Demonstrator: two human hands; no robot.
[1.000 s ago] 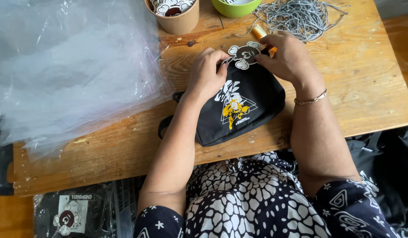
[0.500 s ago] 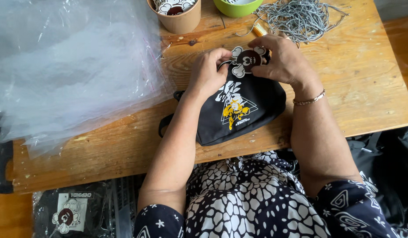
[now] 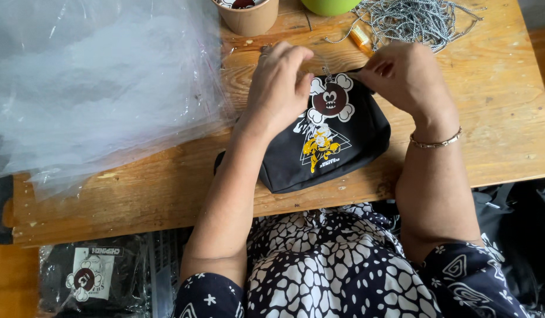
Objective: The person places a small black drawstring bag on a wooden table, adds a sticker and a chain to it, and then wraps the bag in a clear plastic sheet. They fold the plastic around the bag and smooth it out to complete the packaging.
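Both hands are at the far top edge of a small black pouch (image 3: 328, 147) lying flat on the wooden table (image 3: 490, 118). Left hand (image 3: 278, 85) has its fingers curled and pinched together at the pouch's upper left corner; right hand (image 3: 405, 73) is closed on the upper right edge, thumb and fingers pressed on the fabric. Whether either hand also grips the short chain between them I cannot tell, since the knuckles cover that spot. Change since a second ago: the round dark-red cartoon tag with white bone shapes (image 3: 330, 99), then held up between the fingertips above the pouch's rim, now lies face up on the front of the pouch, just above the yellow and white print (image 3: 319, 144), hanging from a short bead chain (image 3: 327, 72) at the top edge. Neither hand is on the tag itself any more. Judgement: the tag looks attached and released, and the fingers are now occupied with the pouch's top edge rather than with the tag. Surroundings: a pile of silver bead chains (image 3: 414, 20) beyond the right hand, a paper cup of further tags (image 3: 249, 16), a green bowl (image 3: 328, 6), a stack of clear plastic bags (image 3: 90, 82) at left, one bagged pouch (image 3: 87, 280) below the table edge.
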